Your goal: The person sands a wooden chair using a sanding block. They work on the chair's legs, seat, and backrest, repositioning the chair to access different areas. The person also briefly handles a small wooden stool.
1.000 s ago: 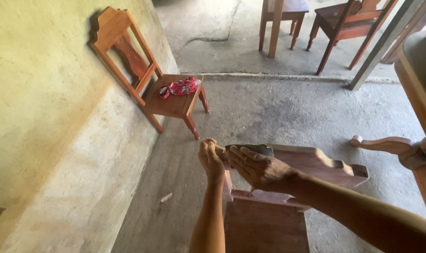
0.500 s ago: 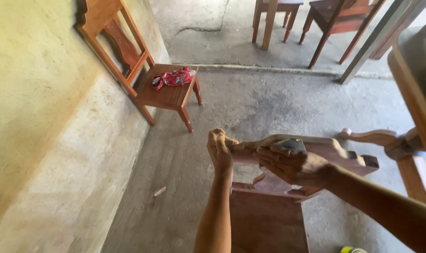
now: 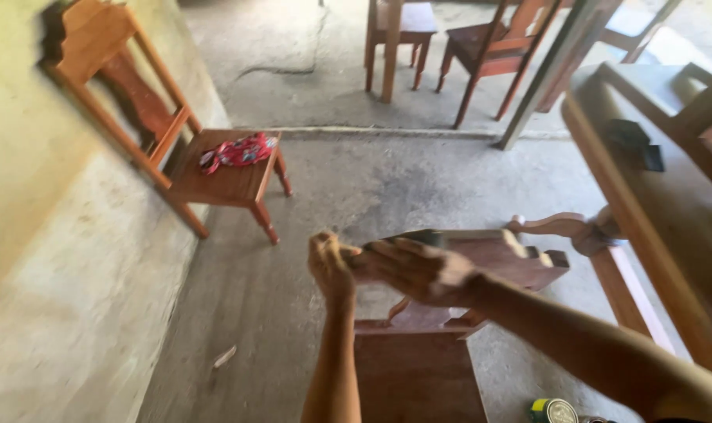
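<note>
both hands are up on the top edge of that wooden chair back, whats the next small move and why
Probably slide the right hand along the chair back's top rail toward its far end. The left hand grips the near end, and the right lies flat on the rail beside it, leaving the far stretch uncovered.

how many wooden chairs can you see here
3 clear ones: the chair by the wall holding a red cloth, one top centre, and one the hands work on. Others may be cut off.

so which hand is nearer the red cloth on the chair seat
Left. The left hand is below-right of the red cloth; the right hand lies farther right.
</note>
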